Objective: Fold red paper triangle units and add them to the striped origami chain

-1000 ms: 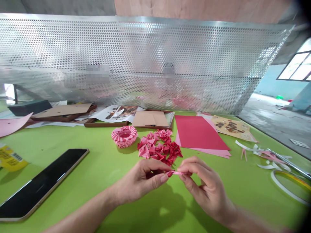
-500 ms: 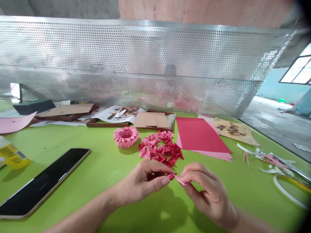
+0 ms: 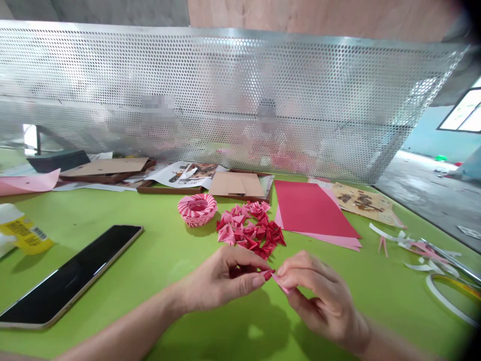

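Between thumb and fingers, my left hand (image 3: pixel 227 281) pinches a small dark red folded paper piece (image 3: pixel 268 274). My right hand (image 3: pixel 323 293) holds a light pink folded paper piece (image 3: pixel 282 285) close beside it; whether the two pieces touch cannot be made out. Just beyond my hands lies a pile of pink and red folded paper pieces (image 3: pixel 248 228). Left of that pile stands a round pink and white striped paper basket (image 3: pixel 197 209). Red paper sheets (image 3: pixel 315 208) rest on light pink ones to the right of the pile.
A phone (image 3: pixel 73 276) lies on the green table (image 3: pixel 158 260) at left, near a yellow package (image 3: pixel 32 235). Frames and boards (image 3: pixel 236 184) line the back before a perforated metal panel (image 3: pixel 225 100). Paper scraps (image 3: pixel 424 250), a metal tool and a tape roll (image 3: pixel 447 296) are at right.
The view has shifted slightly, so the table items appear a little further right. The pink piece in my right hand is tilted more steeply. Both hands keep their pinch.
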{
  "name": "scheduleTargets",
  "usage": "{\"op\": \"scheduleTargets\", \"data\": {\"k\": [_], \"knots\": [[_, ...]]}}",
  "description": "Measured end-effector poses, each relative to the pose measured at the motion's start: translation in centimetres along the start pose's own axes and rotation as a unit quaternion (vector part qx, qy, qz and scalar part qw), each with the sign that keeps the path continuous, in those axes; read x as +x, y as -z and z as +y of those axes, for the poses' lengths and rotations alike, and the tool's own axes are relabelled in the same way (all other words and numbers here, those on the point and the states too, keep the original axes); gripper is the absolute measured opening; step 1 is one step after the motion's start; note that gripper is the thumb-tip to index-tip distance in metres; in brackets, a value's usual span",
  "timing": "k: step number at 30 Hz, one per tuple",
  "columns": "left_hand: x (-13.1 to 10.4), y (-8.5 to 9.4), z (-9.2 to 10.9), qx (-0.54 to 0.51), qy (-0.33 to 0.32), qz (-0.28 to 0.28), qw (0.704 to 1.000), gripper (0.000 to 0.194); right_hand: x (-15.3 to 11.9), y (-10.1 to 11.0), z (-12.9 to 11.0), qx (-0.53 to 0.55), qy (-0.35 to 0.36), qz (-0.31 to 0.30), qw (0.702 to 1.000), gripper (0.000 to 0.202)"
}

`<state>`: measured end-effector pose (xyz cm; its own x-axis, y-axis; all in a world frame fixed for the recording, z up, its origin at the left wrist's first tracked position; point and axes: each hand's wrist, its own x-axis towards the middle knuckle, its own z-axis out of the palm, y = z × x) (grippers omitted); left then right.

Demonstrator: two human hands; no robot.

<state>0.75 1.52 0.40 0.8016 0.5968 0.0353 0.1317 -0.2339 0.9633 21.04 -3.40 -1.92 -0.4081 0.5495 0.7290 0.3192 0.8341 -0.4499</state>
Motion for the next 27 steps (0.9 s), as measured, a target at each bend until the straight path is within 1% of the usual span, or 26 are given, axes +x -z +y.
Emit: {"op": "scheduleTargets", "data": {"k": [6,14,20,27], "knots": [[0.20,0.11,0.05,0.014,-0.009,-0.009,1.000,0.035,-0.07,-0.04,0.14,0.003,0.019,0.004,1.000,0.025],[0.19,0.25,0.22,0.030,-0.011,-0.026,0.999,0.035,0.07,0.03,0.09,0.011,0.035,-0.013,0.999,0.023],[0.13,0.35,0.28,0.028,0.003,-0.029,0.999,0.034,-0.05,0.05,0.30,0.018,0.051,-0.023,0.998,0.024],[0.13,0.42,0.28,0.039,-0.004,-0.041,0.998,0.035,-0.01,0.01,0.26,0.015,0.063,-0.025,0.998,0.023]]}}
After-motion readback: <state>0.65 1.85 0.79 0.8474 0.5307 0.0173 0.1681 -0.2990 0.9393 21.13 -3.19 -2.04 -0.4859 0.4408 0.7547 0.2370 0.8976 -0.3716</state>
